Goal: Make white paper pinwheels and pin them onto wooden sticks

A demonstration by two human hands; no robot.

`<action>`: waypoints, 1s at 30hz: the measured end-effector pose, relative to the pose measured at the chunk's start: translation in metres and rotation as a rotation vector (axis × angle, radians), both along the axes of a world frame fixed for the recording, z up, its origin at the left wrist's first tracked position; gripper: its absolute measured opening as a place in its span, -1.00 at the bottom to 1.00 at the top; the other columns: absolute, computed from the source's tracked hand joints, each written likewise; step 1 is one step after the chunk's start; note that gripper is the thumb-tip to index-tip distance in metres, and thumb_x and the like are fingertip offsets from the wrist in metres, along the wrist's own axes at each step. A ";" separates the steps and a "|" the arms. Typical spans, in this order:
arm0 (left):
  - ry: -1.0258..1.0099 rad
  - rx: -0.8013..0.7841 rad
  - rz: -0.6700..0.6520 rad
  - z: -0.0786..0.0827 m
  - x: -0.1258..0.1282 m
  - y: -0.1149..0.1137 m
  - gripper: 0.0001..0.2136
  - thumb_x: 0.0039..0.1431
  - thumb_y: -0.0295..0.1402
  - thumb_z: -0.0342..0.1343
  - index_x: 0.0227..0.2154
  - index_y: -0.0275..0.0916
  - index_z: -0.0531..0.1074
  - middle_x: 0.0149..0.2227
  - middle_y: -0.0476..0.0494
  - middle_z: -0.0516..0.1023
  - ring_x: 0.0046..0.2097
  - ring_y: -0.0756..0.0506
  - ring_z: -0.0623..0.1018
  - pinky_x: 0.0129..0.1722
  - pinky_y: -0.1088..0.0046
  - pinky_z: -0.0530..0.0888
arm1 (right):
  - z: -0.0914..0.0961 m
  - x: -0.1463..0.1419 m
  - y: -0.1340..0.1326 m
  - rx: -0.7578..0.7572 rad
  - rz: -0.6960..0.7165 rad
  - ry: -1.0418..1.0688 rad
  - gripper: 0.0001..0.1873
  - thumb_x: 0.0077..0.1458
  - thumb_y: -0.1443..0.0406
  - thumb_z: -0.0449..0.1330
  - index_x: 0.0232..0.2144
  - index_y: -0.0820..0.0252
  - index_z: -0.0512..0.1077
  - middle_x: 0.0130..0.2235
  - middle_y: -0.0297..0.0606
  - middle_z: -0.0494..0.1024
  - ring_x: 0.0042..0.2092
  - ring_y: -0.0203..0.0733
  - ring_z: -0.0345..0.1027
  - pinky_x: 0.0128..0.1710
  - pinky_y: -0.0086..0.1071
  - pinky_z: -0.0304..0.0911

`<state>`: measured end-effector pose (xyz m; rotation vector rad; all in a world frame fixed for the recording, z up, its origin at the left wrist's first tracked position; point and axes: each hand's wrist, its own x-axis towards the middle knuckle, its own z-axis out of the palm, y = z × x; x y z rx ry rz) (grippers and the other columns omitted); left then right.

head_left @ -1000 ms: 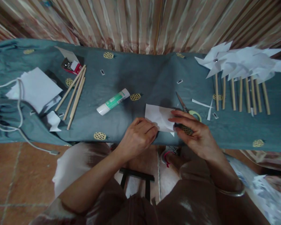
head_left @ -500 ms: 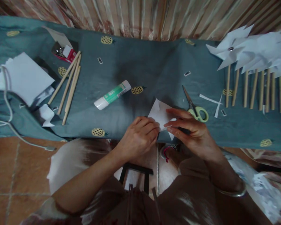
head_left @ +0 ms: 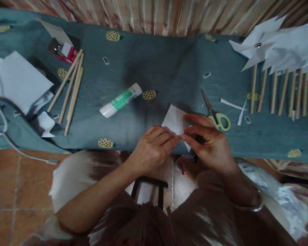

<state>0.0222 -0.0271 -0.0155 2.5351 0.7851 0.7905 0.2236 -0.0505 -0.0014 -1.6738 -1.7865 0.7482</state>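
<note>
A small sheet of white paper (head_left: 174,118) lies at the table's front edge between my hands, its lower part covered by fingers. My left hand (head_left: 155,143) is closed on the paper's lower left side. From the right, my right hand (head_left: 207,140) pinches the paper with thumb and index finger, the fingertips of both hands meeting at its lower edge. Just past my right hand lie scissors (head_left: 215,114) with light green handles, blades partly spread. A glue stick (head_left: 121,100) with a green label rests to the left of the paper.
Finished paper pinwheels (head_left: 258,45) on sticks lie at the right. Thin paper strips (head_left: 232,104) are near the scissors. At the left are wooden sticks (head_left: 72,92), a red box (head_left: 71,53) of small metal pieces, a paper stack (head_left: 20,82) and a white cable (head_left: 28,152).
My left fingers have moved right along the paper's lower edge to meet my right thumb. The right fingers have closed to a pinch. The view has shifted slightly.
</note>
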 end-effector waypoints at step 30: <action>-0.029 -0.068 0.020 -0.004 0.004 -0.001 -0.88 0.31 -0.44 0.07 -0.20 -0.31 0.51 -0.26 -0.14 0.60 -0.18 -0.10 0.51 -0.19 0.33 0.41 | -0.002 -0.009 -0.006 0.098 -0.042 -0.129 -0.90 0.11 0.25 0.26 -0.44 0.12 0.50 0.09 -0.12 0.52 0.17 0.13 0.36 0.16 0.11 0.26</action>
